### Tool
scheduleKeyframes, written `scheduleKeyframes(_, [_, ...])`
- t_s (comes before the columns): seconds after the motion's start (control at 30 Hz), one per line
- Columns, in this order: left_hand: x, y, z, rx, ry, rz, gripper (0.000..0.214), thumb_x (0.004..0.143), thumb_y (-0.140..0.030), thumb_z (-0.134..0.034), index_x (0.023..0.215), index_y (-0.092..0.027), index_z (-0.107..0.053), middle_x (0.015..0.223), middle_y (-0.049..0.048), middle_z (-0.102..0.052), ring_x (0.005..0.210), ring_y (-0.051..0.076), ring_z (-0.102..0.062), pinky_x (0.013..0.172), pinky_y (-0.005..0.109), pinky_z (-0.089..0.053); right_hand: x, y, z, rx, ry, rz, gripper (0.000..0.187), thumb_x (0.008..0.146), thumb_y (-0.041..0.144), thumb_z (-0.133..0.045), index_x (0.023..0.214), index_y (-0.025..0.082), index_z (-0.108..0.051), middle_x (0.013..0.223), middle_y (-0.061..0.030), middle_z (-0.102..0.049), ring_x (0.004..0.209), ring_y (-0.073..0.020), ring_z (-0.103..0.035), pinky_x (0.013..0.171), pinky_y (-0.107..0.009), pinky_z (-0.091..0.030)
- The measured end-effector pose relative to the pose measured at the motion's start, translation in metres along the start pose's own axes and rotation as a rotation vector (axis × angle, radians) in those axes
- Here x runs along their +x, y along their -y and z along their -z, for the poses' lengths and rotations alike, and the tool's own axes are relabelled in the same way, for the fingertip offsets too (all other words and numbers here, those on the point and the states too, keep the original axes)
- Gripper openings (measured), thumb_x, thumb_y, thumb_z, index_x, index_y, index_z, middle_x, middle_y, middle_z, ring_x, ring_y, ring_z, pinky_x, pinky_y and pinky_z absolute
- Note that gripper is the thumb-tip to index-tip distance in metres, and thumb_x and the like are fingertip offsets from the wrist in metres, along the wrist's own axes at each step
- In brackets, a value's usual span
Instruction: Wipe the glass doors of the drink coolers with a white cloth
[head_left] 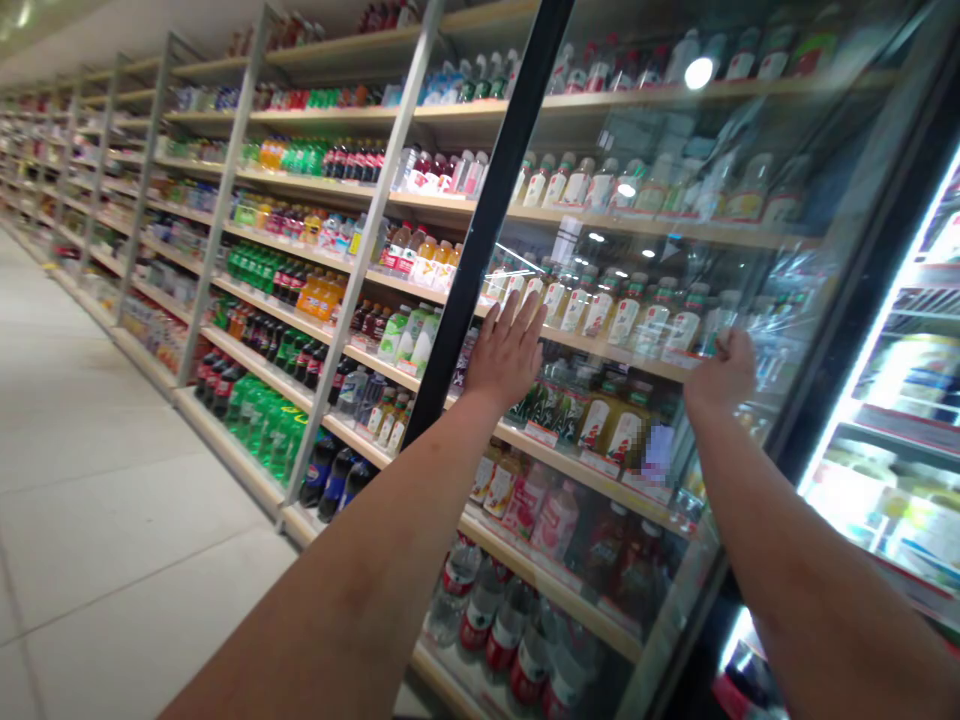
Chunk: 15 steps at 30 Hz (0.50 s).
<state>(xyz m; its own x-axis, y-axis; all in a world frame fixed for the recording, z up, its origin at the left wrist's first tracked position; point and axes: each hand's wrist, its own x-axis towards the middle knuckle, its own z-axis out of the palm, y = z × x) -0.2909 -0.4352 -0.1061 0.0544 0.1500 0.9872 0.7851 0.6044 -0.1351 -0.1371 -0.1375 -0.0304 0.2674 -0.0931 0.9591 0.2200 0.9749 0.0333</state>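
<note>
A tall glass door (pixel 637 120) with a black frame (pixel 495 215) stands swung out in front of me, and bottles on shelves show through its pane. My left hand (pixel 506 350) lies against the glass near the frame's left side, its fingers stretched out and apart. Farther right, my right hand (pixel 721 378) is closed, its fingers curled close to or against the same pane. What the right hand holds, if anything, is hidden from this side. Light reflections streak the glass around both hands.
A lit cooler (pixel 892 400) with stocked shelves is at the right edge. Long wooden shelves (pixel 285 310) of drink bottles run away to the left. Green soda bottles (pixel 262 420) fill a low shelf. Pale floor tiles (pixel 135 520) lie along the aisle.
</note>
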Motion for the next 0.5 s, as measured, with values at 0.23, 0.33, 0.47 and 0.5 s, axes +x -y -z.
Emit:
scheduleKeyframes(0.23, [0.001,0.001,-0.004,-0.027,-0.044,-0.001,0.058,0.102,-0.027,-0.042,0.158,-0.014,-0.031,0.165,0.0109,-0.028,0.155,0.031,-0.016,0.126,0.053,-0.019,-0.099,0.141,0.001,0.084,0.19,0.276,0.049,0.096,0.008,-0.036,0.136,0.022,-0.061,0.142,-0.0068,-0.061,0.141,-0.0243,-0.047,0.111,-0.046,-0.041])
scheduleKeyframes(0.33, [-0.001,0.005,-0.004,-0.046,-0.078,-0.032,0.058,0.103,-0.03,-0.042,0.158,-0.015,-0.031,0.164,0.0126,-0.03,0.156,0.03,-0.015,0.125,0.054,-0.02,-0.117,0.156,0.006,0.141,0.251,0.314,0.051,0.098,0.007,-0.035,0.141,0.026,-0.056,0.143,-0.0041,-0.06,0.143,-0.021,-0.045,0.113,-0.041,-0.039])
scheduleKeyframes(0.47, [-0.006,0.01,-0.005,-0.11,-0.075,-0.426,0.063,0.102,-0.032,-0.048,0.16,-0.019,-0.026,0.163,0.01,-0.033,0.156,0.025,-0.012,0.127,0.048,-0.018,-0.107,0.157,0.006,0.283,0.312,0.225,0.06,0.101,0.011,-0.03,0.159,0.024,-0.028,0.154,-0.0092,-0.048,0.147,-0.0186,-0.039,0.118,-0.042,-0.04])
scheduleKeyframes(0.5, [-0.007,0.011,-0.006,-0.129,-0.05,-0.572,0.063,0.102,-0.03,-0.05,0.159,-0.021,-0.026,0.162,0.0085,-0.035,0.156,0.023,-0.014,0.128,0.046,-0.019,-0.102,0.159,0.004,0.329,0.309,0.196,0.062,0.102,0.014,-0.031,0.161,0.024,-0.018,0.158,-0.0105,-0.042,0.149,-0.0186,-0.036,0.119,-0.042,-0.04])
